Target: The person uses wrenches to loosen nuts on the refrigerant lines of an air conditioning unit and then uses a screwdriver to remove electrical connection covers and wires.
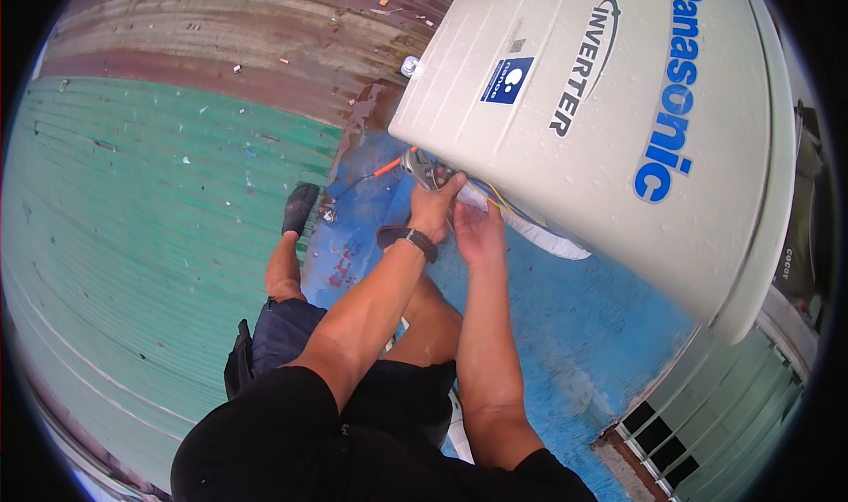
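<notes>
My left hand (pixel 431 208), with a dark watch on its wrist, is closed around a grey metal tool (pixel 427 171) beside the lower edge of a large white outdoor air-conditioner unit (pixel 539 131). The tool's exact kind is unclear. Just to the right, my right hand (pixel 480 234) is turned palm up, its fingers curled at a white-wrapped pipe (pixel 539 237); what they pinch is hidden. Yellow and dark wires (pixel 499 199) run along the pipe under the unit. Left of the tool, a thin orange rod (pixel 389 166) leads into a dark cord.
Under the unit lies a wet blue surface (pixel 565 343). Green corrugated sheet (pixel 150 210) covers the left, and rusty brown sheet (pixel 238 34) the far side. My dark left shoe (pixel 301 208) rests near the green edge. Pale bars (pixel 707 414) border the lower right.
</notes>
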Demonstrator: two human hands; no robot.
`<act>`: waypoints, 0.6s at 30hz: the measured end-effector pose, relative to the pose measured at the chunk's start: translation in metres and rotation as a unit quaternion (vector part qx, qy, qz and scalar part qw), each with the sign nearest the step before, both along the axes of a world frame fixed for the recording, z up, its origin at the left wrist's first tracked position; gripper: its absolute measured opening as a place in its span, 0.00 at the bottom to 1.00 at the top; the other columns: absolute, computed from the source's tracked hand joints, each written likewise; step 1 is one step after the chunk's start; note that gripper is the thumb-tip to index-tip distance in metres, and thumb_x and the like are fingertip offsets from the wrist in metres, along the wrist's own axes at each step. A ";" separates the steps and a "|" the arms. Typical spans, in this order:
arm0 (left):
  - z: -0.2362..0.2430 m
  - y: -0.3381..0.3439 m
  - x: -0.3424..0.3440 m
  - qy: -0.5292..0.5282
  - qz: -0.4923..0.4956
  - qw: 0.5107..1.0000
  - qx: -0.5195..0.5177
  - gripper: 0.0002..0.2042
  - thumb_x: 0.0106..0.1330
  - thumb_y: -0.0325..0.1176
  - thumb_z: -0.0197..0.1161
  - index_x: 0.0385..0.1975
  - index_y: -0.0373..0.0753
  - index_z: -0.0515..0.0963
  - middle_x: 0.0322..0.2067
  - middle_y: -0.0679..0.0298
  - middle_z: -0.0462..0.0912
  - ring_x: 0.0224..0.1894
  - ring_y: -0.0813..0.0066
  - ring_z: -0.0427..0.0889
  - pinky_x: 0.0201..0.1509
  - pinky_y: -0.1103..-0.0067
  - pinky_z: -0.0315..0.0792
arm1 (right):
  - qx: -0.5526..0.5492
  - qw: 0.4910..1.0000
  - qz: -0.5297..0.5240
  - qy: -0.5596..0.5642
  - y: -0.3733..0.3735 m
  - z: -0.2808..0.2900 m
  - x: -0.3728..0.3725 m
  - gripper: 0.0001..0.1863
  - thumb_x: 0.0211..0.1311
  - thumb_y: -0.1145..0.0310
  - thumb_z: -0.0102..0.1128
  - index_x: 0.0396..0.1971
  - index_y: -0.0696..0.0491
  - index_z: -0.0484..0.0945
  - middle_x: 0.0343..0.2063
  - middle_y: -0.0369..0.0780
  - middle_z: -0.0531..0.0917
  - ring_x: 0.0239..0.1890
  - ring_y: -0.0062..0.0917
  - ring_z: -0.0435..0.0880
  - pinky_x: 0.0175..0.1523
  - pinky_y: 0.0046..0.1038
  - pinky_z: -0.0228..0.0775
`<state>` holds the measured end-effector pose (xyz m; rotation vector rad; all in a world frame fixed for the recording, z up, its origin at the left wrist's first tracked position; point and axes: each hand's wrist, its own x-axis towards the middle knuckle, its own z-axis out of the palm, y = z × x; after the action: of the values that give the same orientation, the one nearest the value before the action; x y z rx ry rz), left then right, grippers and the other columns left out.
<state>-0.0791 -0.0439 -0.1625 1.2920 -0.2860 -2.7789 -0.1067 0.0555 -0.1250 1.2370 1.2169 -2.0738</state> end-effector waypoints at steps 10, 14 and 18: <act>-0.002 -0.008 0.003 -0.004 -0.049 0.999 -0.003 0.24 0.65 0.25 0.68 0.60 0.36 0.70 0.41 0.67 0.79 0.41 0.75 0.80 0.38 0.79 0.75 | -0.011 1.000 0.009 0.016 -0.005 0.010 0.008 0.27 0.73 0.57 0.58 0.56 0.65 0.63 0.51 0.50 0.72 0.53 0.35 0.78 0.50 0.30 0.83; 0.004 -0.010 0.012 0.026 -0.029 0.999 0.025 0.21 0.65 0.25 0.69 0.57 0.37 0.72 0.36 0.69 0.78 0.36 0.80 0.78 0.34 0.81 0.71 | -0.018 1.000 -0.011 0.005 0.002 0.008 0.008 0.29 0.72 0.58 0.59 0.58 0.65 0.61 0.53 0.52 0.71 0.56 0.37 0.77 0.51 0.30 0.82; -0.001 -0.018 0.021 0.060 -0.076 0.995 0.031 0.07 0.67 0.31 0.70 0.38 0.40 0.77 0.29 0.71 0.75 0.26 0.84 0.69 0.25 0.85 0.63 | -0.013 1.000 -0.023 0.002 -0.002 0.013 0.016 0.29 0.72 0.59 0.60 0.58 0.64 0.61 0.55 0.54 0.71 0.59 0.41 0.76 0.54 0.33 0.81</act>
<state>-0.0583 -0.0615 -0.1630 1.1563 -0.3070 -3.0012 -0.0910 0.0533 -0.1121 1.2618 1.1687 -2.1192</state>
